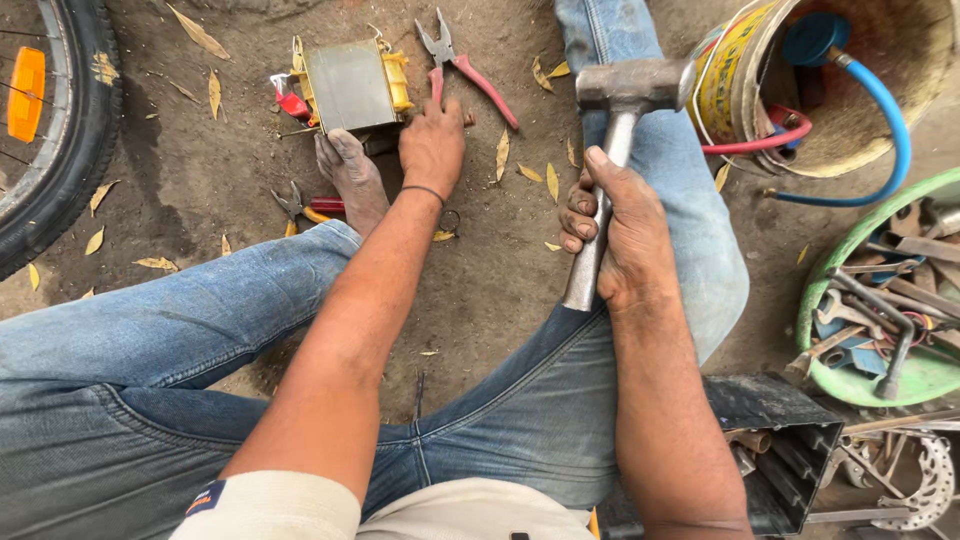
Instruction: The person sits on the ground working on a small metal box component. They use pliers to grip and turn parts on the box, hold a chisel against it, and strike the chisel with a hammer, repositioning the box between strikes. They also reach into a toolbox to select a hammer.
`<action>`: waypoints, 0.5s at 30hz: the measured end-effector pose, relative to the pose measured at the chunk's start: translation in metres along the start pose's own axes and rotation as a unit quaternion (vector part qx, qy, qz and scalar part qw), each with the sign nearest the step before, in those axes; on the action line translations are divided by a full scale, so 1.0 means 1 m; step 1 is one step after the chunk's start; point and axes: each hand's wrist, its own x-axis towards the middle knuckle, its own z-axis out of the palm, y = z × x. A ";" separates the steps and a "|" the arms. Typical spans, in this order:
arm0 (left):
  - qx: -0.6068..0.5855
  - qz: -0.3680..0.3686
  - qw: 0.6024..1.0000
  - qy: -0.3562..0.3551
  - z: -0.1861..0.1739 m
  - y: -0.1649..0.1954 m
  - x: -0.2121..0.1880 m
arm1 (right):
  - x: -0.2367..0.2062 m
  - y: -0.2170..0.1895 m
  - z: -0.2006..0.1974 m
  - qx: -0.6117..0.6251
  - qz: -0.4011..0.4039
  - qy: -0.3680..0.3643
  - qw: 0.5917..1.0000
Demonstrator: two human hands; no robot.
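At the far left edge stood a bicycle wheel with an orange reflector, and dry leaves lay scattered over the dirt floor. Toward 11 o'clock from the person's lap sat a boxy metal transformer with yellow side pieces, its long axis running roughly 9 to 3 o'clock; a bare foot pressed against its near edge. The left hand lay just at the block's 5 o'clock corner, fingers pressed together and pointing to 12, their tips touching the handles of red pliers; whether they pinched anything small I could not tell. The right hand was wrapped tight around the shaft of a steel hammer, head up at 12 o'clock, well apart from the transformer, which lay at its 10 o'clock. The left hand was the nearer. Further right stood a bucket with hoses and a green basin of tools.
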 end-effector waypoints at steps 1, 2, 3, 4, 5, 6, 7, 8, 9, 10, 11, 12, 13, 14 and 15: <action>-0.010 0.018 0.999 0.030 -0.002 0.001 -0.010 | 0.001 0.001 0.000 0.004 0.005 0.000 1.000; -0.019 0.036 0.997 0.060 -0.004 0.001 -0.020 | 0.001 0.002 -0.001 0.007 0.009 -0.001 1.000; -0.033 0.054 0.997 0.045 -0.009 0.001 -0.028 | 0.002 0.002 -0.002 0.003 0.009 0.004 1.000; -0.047 0.071 0.996 0.029 -0.014 0.000 -0.037 | 0.003 0.004 -0.003 0.000 0.010 0.009 1.000; -0.059 0.087 0.994 0.015 -0.022 -0.002 -0.043 | 0.005 0.005 -0.004 -0.004 0.010 0.011 1.000; -0.121 0.062 0.990 0.024 -0.031 -0.001 -0.046 | 0.007 0.006 -0.005 -0.004 0.012 0.023 1.000; -0.179 0.034 0.983 0.039 -0.040 0.001 -0.045 | 0.010 0.008 -0.005 -0.006 0.014 0.027 1.000; -0.237 0.008 0.970 0.059 -0.052 0.002 -0.042 | 0.013 0.009 -0.006 -0.009 0.014 0.028 0.999; -0.269 -0.047 0.962 0.013 -0.063 0.005 -0.039 | 0.017 0.010 -0.006 -0.008 0.016 0.018 1.000; -0.304 -0.099 0.947 -0.033 -0.076 0.007 -0.034 | 0.022 0.011 -0.007 -0.007 0.017 0.010 1.000; -0.317 -0.076 0.945 0.009 -0.089 0.006 -0.029 | 0.027 0.013 -0.008 -0.006 0.019 0.007 1.000; -0.330 -0.052 0.941 0.045 -0.100 0.008 -0.028 | 0.032 0.015 -0.010 -0.012 0.025 0.008 1.000; -0.343 -0.026 0.936 0.078 -0.113 0.009 -0.027 | 0.037 0.016 -0.013 -0.015 0.032 0.012 0.999; -0.350 -0.026 0.934 0.071 -0.125 0.007 -0.025 | 0.042 0.019 -0.015 -0.018 0.038 0.015 0.999; -0.357 -0.024 0.932 0.064 -0.138 0.004 -0.023 | 0.047 0.021 -0.018 -0.024 0.041 0.019 0.999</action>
